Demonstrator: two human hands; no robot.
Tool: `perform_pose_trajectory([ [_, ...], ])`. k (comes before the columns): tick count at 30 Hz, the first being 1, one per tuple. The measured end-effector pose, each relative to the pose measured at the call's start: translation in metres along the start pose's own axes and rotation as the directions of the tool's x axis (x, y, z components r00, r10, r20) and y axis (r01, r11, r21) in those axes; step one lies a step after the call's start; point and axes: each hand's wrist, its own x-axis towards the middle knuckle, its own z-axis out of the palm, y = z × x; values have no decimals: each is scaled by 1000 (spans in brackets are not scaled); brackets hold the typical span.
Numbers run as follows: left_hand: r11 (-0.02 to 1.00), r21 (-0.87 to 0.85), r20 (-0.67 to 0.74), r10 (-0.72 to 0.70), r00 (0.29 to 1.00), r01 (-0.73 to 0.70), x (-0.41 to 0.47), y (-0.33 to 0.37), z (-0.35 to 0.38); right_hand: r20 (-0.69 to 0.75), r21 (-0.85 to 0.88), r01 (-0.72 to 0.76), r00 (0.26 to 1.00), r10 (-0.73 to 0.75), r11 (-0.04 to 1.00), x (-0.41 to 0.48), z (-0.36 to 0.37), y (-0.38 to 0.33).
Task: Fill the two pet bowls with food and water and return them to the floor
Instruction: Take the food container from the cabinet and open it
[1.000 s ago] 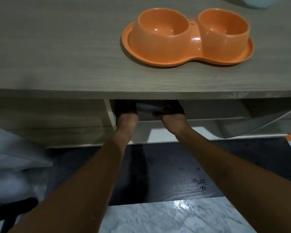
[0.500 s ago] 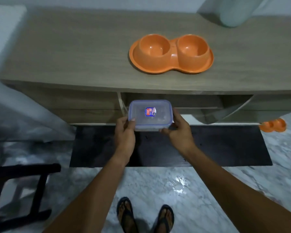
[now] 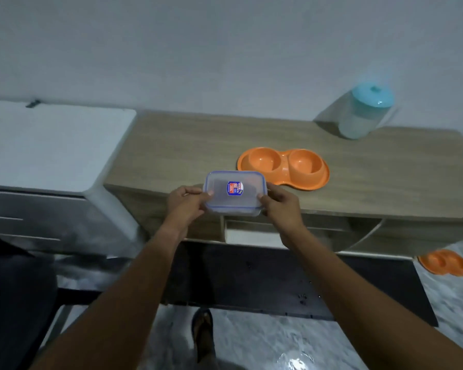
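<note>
At the centre of the frame both hands grip a clear lidded container (image 3: pixel 235 193) by its short sides: the left hand (image 3: pixel 185 203) on its left edge, the right hand (image 3: pixel 281 205) on its right. It is held over the front edge of the wooden bench (image 3: pixel 177 145). The orange double pet bowl (image 3: pixel 283 168) sits on the bench just to the upper right of the container, with a teal-lidded jug (image 3: pixel 365 112) farther up and right. Another orange double bowl (image 3: pixel 443 262) lies on the floor at lower right.
</note>
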Motion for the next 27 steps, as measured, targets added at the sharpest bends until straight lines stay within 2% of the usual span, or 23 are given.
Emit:
perform_pose_trajectory([
  [3,998,50,51,-25,998,23,43,23,-21,-24,53,-76,997,77,996,31,29,-14],
  [10,994,67,196,-103,975,91,150,52,-53,-41,46,-292,955,294,955,106,94,-25],
  [14,972,74,295,-233,926,221,190,57,-55,-99,49,-347,931,351,936,133,109,-30],
  [19,934,71,455,-342,822,349,206,67,-51,-95,194,-426,888,449,884,153,113,-38],
  [21,940,62,466,-325,823,337,213,67,-50,-142,179,-408,890,433,895,155,116,-39],
  [24,961,143,430,-277,859,238,220,71,-49,-318,-21,-277,913,257,961,159,125,-38],
  [27,964,224,381,-220,898,141,224,78,-46,-440,-161,-229,887,138,960,150,136,-44],
])
